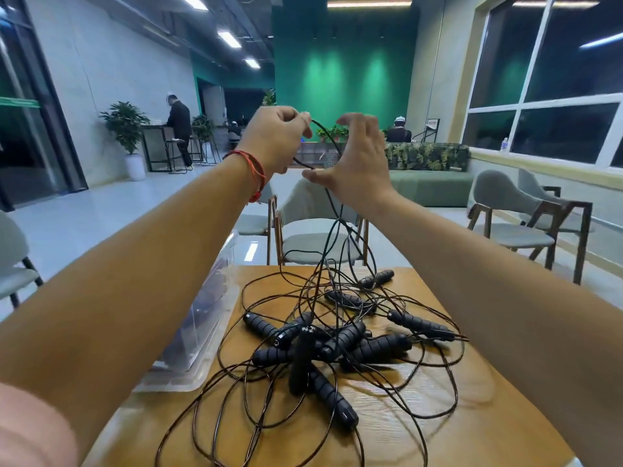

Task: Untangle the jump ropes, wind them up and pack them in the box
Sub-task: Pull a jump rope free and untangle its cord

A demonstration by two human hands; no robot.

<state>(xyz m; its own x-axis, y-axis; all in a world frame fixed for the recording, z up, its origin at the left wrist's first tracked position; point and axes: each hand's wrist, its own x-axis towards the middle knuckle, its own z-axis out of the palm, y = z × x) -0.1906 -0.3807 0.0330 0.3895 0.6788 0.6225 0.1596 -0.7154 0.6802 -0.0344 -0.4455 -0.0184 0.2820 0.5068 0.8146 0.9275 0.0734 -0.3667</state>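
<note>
Fingers (298,119) of the left hand (274,139) are curled in tight, pinching a thin black cord (317,123) at the fingertips, high above the table (492,402). A red string bracelet (258,170) sits on that wrist. Just beside it the right hand (357,163) is raised to the same height, holding nothing: its fingers (359,122) are spread and gently arched, and the thumb (313,176) sticks out toward the left hand. The cord arcs from the left fingertips down between the two hands and passes right by the right thumb; whether it touches the thumb cannot be told. From there it drops in several strands to the tabletop.

On the wooden table lie the jump ropes (323,345), a tangled heap. Their black ribbed handles are piled across one another near the middle, with two or three more lying a little farther back. Loose loops of cord spread around the pile over most of the tabletop. A clear plastic box (202,332) stands on the left edge of the table, beside the heap and partly hidden by the left forearm. Beyond the far edge stands a grey chair (317,237) with a wooden frame.
</note>
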